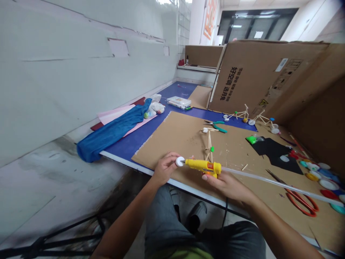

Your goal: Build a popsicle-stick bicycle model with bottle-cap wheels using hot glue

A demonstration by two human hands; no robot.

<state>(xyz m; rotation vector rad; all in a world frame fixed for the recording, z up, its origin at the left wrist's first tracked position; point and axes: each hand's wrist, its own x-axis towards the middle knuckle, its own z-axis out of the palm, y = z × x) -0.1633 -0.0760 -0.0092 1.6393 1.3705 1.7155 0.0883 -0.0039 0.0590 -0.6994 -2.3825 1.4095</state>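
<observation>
Between the thumb and fingers of my left hand [165, 169] is a white bottle cap [179, 161]. My right hand [229, 184] grips a yellow hot glue gun [203, 166] by its handle, and a long clear glue stick [269, 181] sticks out of its back. The nozzle tip meets the face of the cap, or lies very close to it. Just beyond the gun, a small frame of wooden sticks [210, 139] with a green piece and a white cap rests on the cardboard sheet [172, 138].
Teal-handled pliers [217, 126] lie behind the stick frame. On the right are orange-handled scissors [299, 199], loose bottle caps [327, 184] and black sheet pieces [280, 154]. More stick frames [244, 116] stand before a large cardboard box [269, 79]. Blue cloth [115, 131] lies left.
</observation>
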